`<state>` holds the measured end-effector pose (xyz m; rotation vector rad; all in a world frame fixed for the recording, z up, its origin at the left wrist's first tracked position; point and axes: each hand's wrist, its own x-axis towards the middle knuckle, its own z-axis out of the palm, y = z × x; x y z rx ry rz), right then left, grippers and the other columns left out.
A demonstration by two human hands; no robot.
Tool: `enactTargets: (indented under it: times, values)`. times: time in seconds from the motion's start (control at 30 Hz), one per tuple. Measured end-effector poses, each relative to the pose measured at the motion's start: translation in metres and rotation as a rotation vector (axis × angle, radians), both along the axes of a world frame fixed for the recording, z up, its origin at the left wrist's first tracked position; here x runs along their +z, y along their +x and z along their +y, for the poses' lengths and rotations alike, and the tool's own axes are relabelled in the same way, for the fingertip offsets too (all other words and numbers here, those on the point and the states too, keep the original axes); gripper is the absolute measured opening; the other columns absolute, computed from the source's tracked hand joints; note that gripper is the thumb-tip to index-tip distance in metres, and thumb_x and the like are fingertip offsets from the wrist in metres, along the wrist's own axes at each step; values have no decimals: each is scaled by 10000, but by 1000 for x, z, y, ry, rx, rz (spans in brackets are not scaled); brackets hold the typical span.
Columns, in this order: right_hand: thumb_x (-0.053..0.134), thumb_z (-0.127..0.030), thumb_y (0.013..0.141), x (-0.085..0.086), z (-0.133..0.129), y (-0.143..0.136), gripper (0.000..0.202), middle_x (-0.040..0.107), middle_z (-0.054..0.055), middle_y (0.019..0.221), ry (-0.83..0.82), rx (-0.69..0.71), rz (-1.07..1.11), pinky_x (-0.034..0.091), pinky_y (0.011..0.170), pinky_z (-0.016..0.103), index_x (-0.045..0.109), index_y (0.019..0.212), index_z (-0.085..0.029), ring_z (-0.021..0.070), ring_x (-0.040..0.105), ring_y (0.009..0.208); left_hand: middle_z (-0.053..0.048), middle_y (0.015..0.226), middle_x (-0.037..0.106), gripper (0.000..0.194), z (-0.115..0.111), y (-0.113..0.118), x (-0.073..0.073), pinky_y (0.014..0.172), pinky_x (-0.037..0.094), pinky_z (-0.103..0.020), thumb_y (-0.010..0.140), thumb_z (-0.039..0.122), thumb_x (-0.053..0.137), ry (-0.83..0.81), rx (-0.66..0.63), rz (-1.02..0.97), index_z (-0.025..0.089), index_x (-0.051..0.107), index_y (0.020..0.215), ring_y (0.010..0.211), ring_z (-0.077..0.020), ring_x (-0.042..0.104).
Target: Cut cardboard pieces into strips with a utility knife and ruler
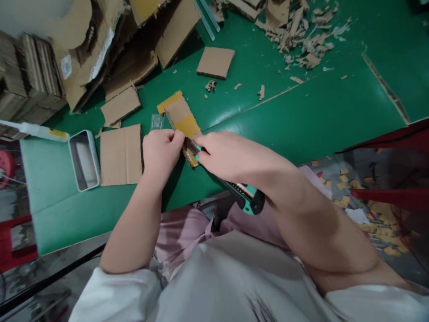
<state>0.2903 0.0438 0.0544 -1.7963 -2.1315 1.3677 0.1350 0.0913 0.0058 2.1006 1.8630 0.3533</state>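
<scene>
My right hand (224, 152) is closed around a green and black box cutter (247, 205), its handle end sticking out below my palm. The cutter's front end lies against a small cardboard piece with yellow tape (187, 125) at the green table's near side. My left hand (163, 150) is closed at the left edge of that piece, thumb and forefinger pinched together beside the cutter's tip. What lies inside the left fingers is mostly hidden; it looks like the cardboard's edge. A plain cardboard square (121, 155) lies just left of my left hand.
A phone-sized tray or case (84, 160) and a white bottle with a nozzle (43, 132) lie at left. Cardboard sheets (134, 71) and stacks (40, 67) stand at back left. A loose square (216, 61) and torn scraps (295, 31) lie farther back.
</scene>
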Motion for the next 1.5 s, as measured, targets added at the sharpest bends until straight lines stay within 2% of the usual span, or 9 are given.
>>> enactTargets:
  times: [0.33,0.53,0.63,0.87,1.07,1.13,1.23,1.33,1.5]
  values:
    - [354,-161,845,-1,-8,3,260,663,92,898,-31,6,24,269,523,279,580,974,-177,161,533,668,30,427,203,368,1,-1,-4,483,168,-297,738,287,446,19,1,60,195,252,439,424,-95,250]
    - [332,-130,850,-5,-18,7,249,636,84,833,46,101,7,225,511,297,569,925,-151,148,478,606,34,413,207,354,0,1,-2,479,175,-300,721,246,448,18,8,39,193,253,430,410,-91,252]
    - [339,-112,850,-4,-22,10,246,633,85,874,24,151,-4,234,507,292,569,930,-148,140,473,600,34,413,207,354,-1,1,-1,481,179,-301,724,240,446,20,8,31,194,248,434,414,-93,259]
    - [329,-125,879,-4,-35,10,268,617,55,759,20,199,-20,214,494,293,583,961,-148,108,379,492,35,412,203,362,0,0,-2,478,168,-301,727,239,451,18,10,43,193,248,431,410,-88,248]
    - [381,-61,849,-8,-45,18,243,613,34,765,186,350,23,200,495,279,602,916,-134,87,327,487,38,396,215,371,-1,0,-1,466,177,-290,723,238,456,21,8,22,190,249,419,394,-82,248]
    - [373,-86,866,-6,-43,26,246,615,24,759,191,304,22,191,494,275,597,949,-143,85,345,489,37,389,231,371,0,-1,-1,463,183,-285,724,253,458,11,12,7,190,263,414,394,-84,261]
    - [329,-131,898,0,-36,34,285,622,22,759,175,158,7,197,501,265,586,1016,-158,87,399,505,36,389,258,369,0,-3,-2,467,188,-282,727,267,457,3,7,-15,189,284,410,400,-87,279]
    - [301,-182,918,3,-26,30,324,643,27,790,122,-3,-1,204,480,259,557,1116,-161,99,445,513,35,394,271,370,1,-4,-2,470,191,-281,731,268,457,-4,6,-23,189,294,409,405,-89,287]
    - [305,-175,892,-5,-17,9,512,679,94,1006,174,-17,62,266,511,276,348,1401,-142,201,615,758,37,400,258,379,0,-2,-1,470,185,-284,735,245,462,-14,11,-13,188,290,402,404,-86,272]
